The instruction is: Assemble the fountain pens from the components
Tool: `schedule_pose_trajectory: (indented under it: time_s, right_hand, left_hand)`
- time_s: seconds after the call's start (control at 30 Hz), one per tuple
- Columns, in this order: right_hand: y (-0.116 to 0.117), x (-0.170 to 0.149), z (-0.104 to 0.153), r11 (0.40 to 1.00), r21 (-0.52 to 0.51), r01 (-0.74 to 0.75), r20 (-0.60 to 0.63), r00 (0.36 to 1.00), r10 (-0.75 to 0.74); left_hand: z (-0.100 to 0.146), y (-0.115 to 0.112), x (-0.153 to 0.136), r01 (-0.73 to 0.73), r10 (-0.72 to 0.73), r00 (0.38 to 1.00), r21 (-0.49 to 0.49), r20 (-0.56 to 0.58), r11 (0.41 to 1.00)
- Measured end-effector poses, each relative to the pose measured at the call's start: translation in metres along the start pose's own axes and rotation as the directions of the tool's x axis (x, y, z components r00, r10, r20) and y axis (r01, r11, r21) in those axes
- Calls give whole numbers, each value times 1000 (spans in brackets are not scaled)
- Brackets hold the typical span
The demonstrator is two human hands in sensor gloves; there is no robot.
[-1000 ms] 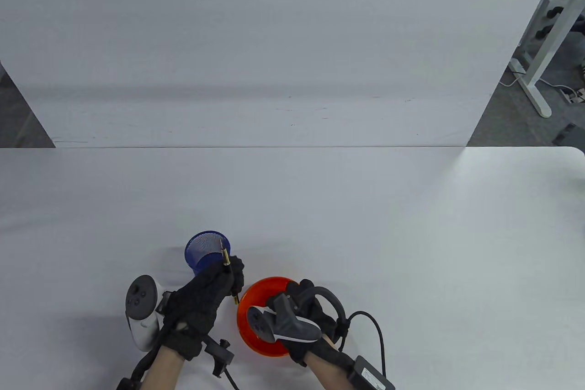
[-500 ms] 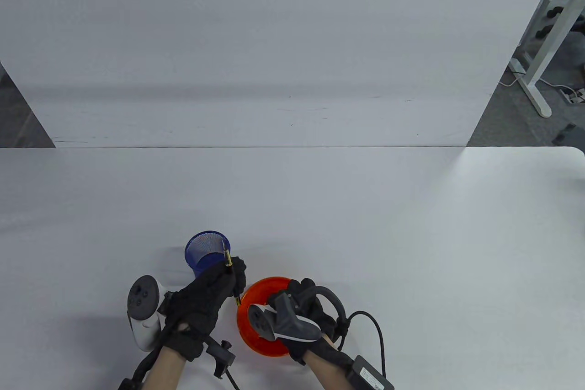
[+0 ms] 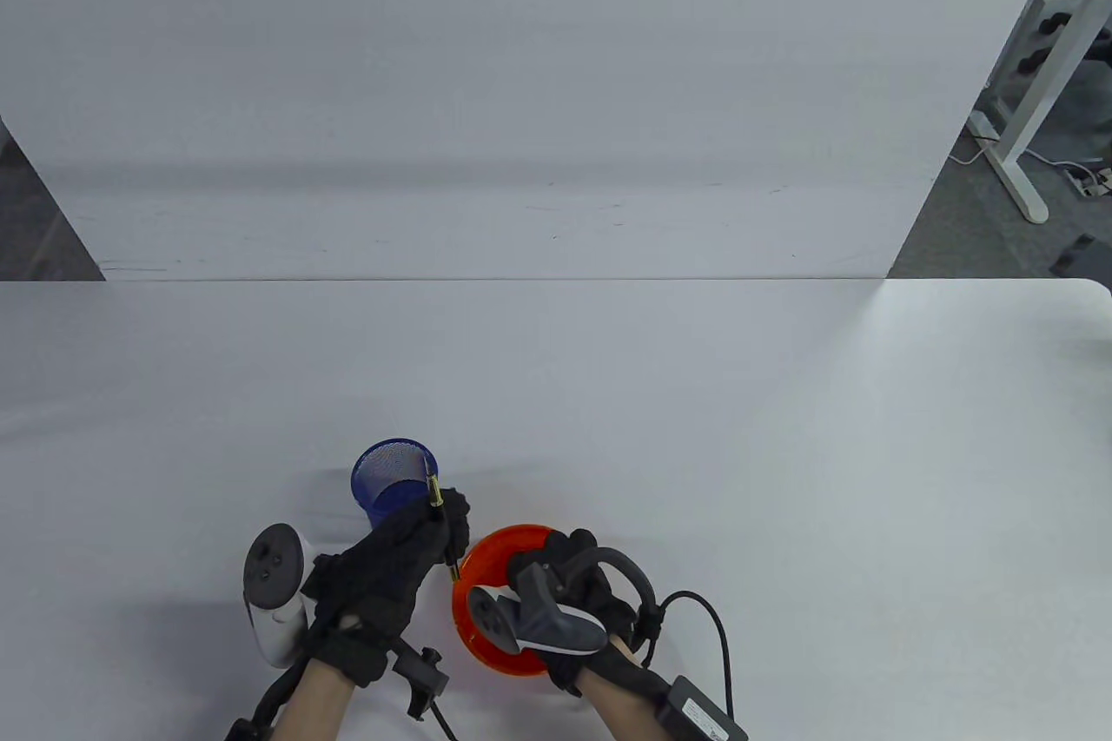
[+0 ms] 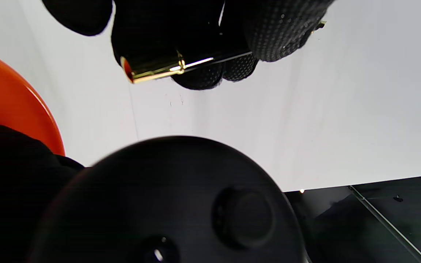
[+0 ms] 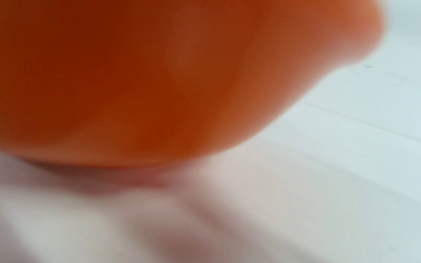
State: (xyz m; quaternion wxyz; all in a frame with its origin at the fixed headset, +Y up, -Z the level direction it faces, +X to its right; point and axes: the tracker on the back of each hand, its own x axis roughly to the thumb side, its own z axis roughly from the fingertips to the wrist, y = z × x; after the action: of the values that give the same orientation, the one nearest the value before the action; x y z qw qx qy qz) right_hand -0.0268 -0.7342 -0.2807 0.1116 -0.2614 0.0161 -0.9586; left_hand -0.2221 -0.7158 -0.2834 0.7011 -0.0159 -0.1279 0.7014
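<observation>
My left hand (image 3: 415,545) grips a black pen part with gold ends (image 3: 432,490), slanted, between the blue mesh cup (image 3: 387,476) and the orange bowl (image 3: 497,560). In the left wrist view the fingers (image 4: 280,33) hold the black barrel, and its open gold end (image 4: 151,70) points toward the bowl's rim (image 4: 9,102). My right hand (image 3: 569,580) reaches into the orange bowl from the near side. Its fingers are hidden under the tracker (image 3: 530,624). The right wrist view shows only the bowl's blurred outer wall (image 5: 141,73).
The white table (image 3: 695,446) stretches far and right of the hands. A white board (image 3: 521,98) stands along its far edge. A cable and a black box (image 3: 699,711) trail from my right wrist. The bowl's contents are hidden.
My right hand has shifted slightly left and nearer over the bowl. My left hand holds the pen part almost still.
</observation>
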Motion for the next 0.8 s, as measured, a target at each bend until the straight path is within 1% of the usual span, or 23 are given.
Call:
schedule_pose_trajectory:
  time_s: [0.1, 0.17, 0.23, 0.27, 0.33, 0.37, 0.4, 0.43, 0.47, 0.5, 0.53, 0.6, 0.67, 0.73, 0.77, 0.8]
  right_hand:
    - [-8, -6, 5, 998, -30, 53, 6, 999, -53]
    - [-18, -14, 12, 991, -105, 85, -3, 996, -86]
    - [-28, -24, 20, 973, -175, 150, -1, 988, -152]
    - [-34, -34, 28, 946, -235, 222, 9, 974, -227]
    - [-40, -48, 40, 901, -289, 323, 1, 941, -337]
    - [-43, -58, 48, 866, -310, 392, 0, 911, -412]
    - [-43, -70, 54, 817, -334, 471, 5, 867, -498]
    - [-43, -77, 57, 782, -346, 518, 7, 835, -550]
    - [-41, -90, 60, 702, -357, 616, 19, 756, -654]
    - [-36, -103, 60, 583, -359, 729, 45, 638, -769]
    - [-32, -109, 60, 500, -363, 786, 65, 557, -828]
    - [-19, -122, 59, 229, -338, 913, 132, 287, -949]
    - [-10, -129, 58, 20, -294, 956, 166, 72, -983]
    - [-5, -133, 58, -96, -280, 955, 201, -40, -979]
    - [-4, -134, 58, -139, -276, 951, 214, -80, -974]
    - [-4, -135, 58, -161, -273, 948, 224, -100, -970]
  left_hand:
    - [0, -1, 0, 19, -19, 1000, -7, 0, 1000]
    - [1, -1, 2, 33, -33, 999, -12, 4, 999]
    - [1, -2, 4, 64, -63, 998, -14, 13, 998]
    - [1, -4, 6, 102, -101, 995, -17, 26, 995]
    - [2, -7, 8, 175, -174, 984, -19, 45, 984]
    - [3, -10, 10, 224, -223, 973, -18, 61, 974]
    - [3, -13, 11, 273, -271, 960, -19, 73, 962]
    - [3, -14, 12, 306, -303, 949, -22, 82, 952]
    - [4, -17, 14, 353, -349, 932, -29, 95, 935]
    - [4, -20, 15, 394, -389, 915, -30, 106, 919]
    - [5, -21, 16, 421, -416, 902, -24, 115, 907]
    - [6, -24, 17, 464, -459, 880, -16, 123, 886]
    - [6, -25, 17, 501, -496, 859, -10, 128, 865]
    - [7, -27, 16, 540, -534, 836, -11, 128, 842]
    - [7, -28, 16, 562, -557, 820, -9, 133, 827]
    - [7, -29, 16, 574, -568, 812, -8, 136, 819]
